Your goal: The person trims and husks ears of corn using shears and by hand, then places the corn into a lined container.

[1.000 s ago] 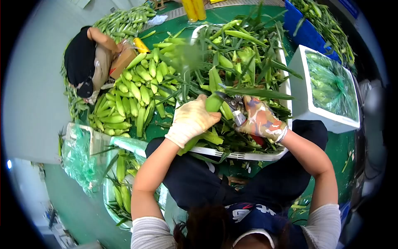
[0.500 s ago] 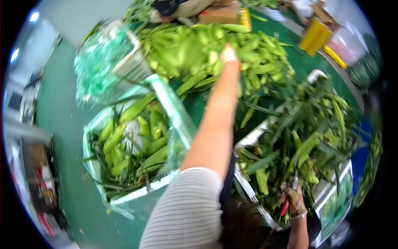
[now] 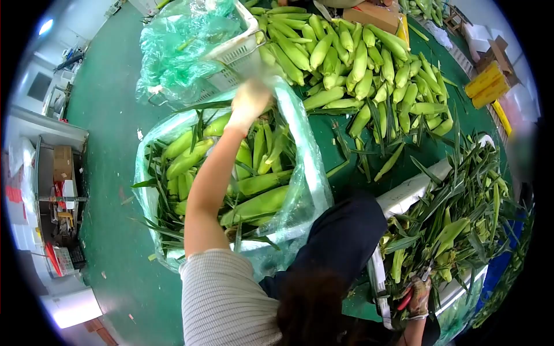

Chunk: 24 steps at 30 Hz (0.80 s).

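left hand point(image 3: 251, 101) seemingly over lined corn crate point(image 3: 306, 135)

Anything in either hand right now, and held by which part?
Right hand: cutters, held at the red-handled end, blades pointing away from the palm. Left hand: too blurred to tell whether it holds anything.

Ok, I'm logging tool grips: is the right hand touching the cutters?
Touching: the head view shows the gloved right hand closed around the red-handled cutters, their metal tip jutting out.
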Available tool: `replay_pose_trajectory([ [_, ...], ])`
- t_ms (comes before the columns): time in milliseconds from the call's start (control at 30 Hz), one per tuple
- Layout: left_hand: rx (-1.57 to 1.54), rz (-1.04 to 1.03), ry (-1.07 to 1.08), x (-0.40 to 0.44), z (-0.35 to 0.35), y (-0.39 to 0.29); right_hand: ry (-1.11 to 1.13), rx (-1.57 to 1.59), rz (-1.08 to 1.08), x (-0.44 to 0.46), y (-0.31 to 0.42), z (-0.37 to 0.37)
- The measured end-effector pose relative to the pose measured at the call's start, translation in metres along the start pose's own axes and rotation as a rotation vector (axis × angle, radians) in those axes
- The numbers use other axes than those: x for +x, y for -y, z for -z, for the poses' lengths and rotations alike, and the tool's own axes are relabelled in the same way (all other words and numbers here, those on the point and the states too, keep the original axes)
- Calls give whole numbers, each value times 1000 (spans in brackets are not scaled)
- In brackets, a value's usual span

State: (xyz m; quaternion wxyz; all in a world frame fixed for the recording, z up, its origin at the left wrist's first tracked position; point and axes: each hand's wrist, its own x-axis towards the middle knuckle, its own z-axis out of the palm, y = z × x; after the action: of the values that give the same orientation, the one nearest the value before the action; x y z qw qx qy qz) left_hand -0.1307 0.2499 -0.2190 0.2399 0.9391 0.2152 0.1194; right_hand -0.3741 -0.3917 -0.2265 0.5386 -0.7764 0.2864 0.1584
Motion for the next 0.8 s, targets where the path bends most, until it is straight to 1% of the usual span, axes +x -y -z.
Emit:
replay_pose_trajectory([
  [33,266,-18,12,-14,-17,52,-15,30,-68,-4,12,-9],
  [100,630,-158,-119,-38,-42,115,60,-27,-98,-12,44,-21],
  [133,625,-162,-127,-40,-54,128,32,-38,-113,-10,40,-20],
  [167,759,-166,-184,-37,-66,135,21,-30,-103,-14,42,-23],
  [200,890,-172,-243,-33,-70,132,31,-20,-45,-17,47,-26],
  [233,880,-189,-248,-27,-70,132,38,-10,7,-24,47,-26],
  [300,740,-211,-148,-21,-60,135,-3,-58,45,-37,37,-13],
  [333,655,-283,-167,-28,-38,118,2,-90,62,-50,47,-15],
  [367,655,-302,-181,-32,-16,99,5,-116,87,-61,57,-18],
  [400,449,-314,-227,-43,13,71,-30,-86,85,-63,37,-7],
  [433,239,-326,-260,-52,40,44,-35,-220,75,-78,53,-13],
  [500,-503,-160,135,-57,86,-6,-36,-310,151,-106,76,-28],
  [533,-1020,-246,193,-63,91,-29,-62,-644,374,-105,73,-31],
  [567,-981,-321,237,-48,87,-33,-9,-653,411,-109,79,-37],
  [600,-1376,-283,331,-53,88,-67,90,-630,313,-123,112,-56],
  [633,-1769,-206,448,-66,83,-107,112,-601,333,-130,123,-72],
  [667,-1957,-45,521,-71,73,-140,191,-549,282,-132,132,-83],
  [700,-2150,97,428,-82,63,-183,136,-601,395,-133,135,-96],
  [733,-2265,182,509,-85,49,-212,215,-469,334,-126,139,-106],
  [767,-2367,296,590,-90,30,-234,180,-410,330,-118,136,-115],
  [800,-2344,339,599,-98,14,-255,147,-269,337,-110,131,-120],
])
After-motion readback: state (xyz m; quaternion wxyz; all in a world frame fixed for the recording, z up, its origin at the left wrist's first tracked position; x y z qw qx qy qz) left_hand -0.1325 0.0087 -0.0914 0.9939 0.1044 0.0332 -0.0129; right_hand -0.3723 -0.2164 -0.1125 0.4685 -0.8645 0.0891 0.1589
